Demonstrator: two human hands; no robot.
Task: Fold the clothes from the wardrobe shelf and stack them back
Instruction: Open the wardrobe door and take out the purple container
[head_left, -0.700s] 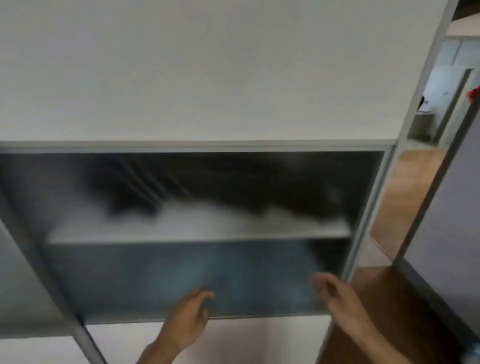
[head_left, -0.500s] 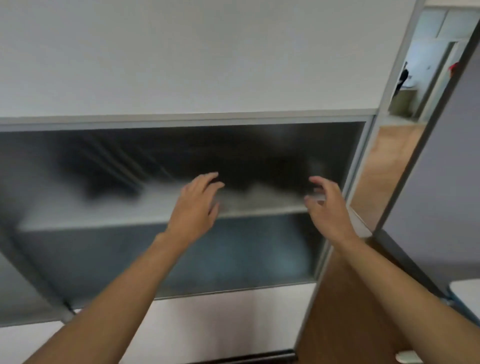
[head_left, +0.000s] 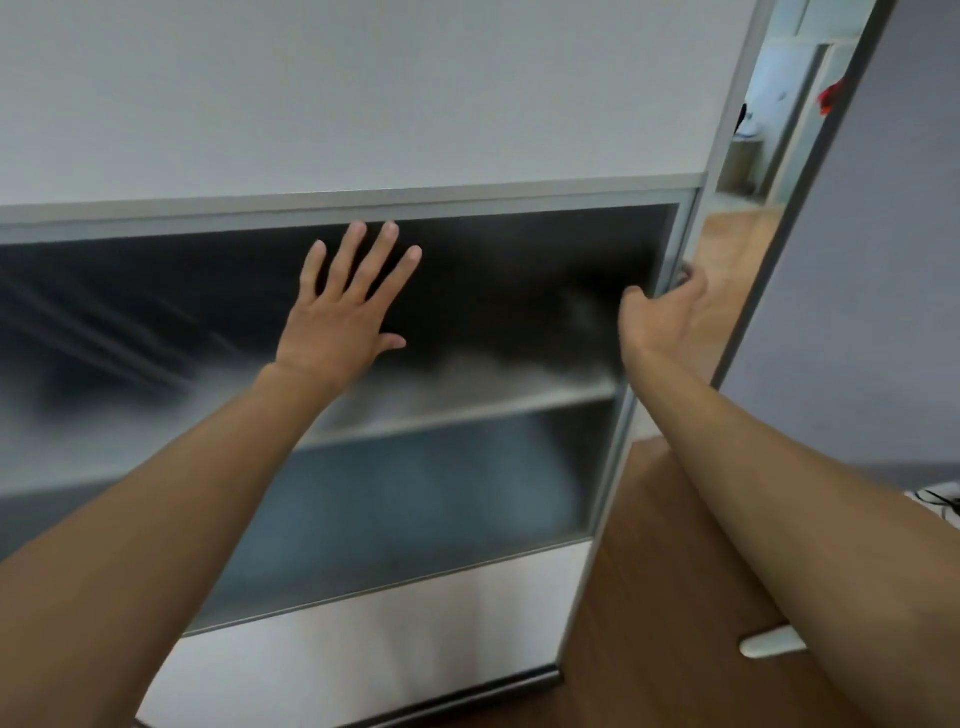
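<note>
The clothes (head_left: 498, 364) are seen only as a pale, blurred heap lying on the wardrobe shelf (head_left: 467, 413), shut away behind the frosted panel (head_left: 156, 322) of the wardrobe door (head_left: 613, 467); a darker mass is made out above them and a bluish one below the shelf, and no single garment can be told apart. Half a second ago both hands were held off the door in the air; now contact has been made. The left hand (head_left: 337, 322) is laid flat on the panel, near its top rail, fingers straight and spread. The right hand (head_left: 665, 312) is curled round the door's right edge, thumb on the front and fingers hooked behind the frame. The hands are thus well apart, one pressing and one gripping. From this it is judged that the door is about to be slid to the left, so the task is at its very start: nothing has been taken out, folded or stacked. To the right, wooden floor (head_left: 649, 571) and a grey wall panel (head_left: 883, 260) are seen, with a further room far beyond.
</note>
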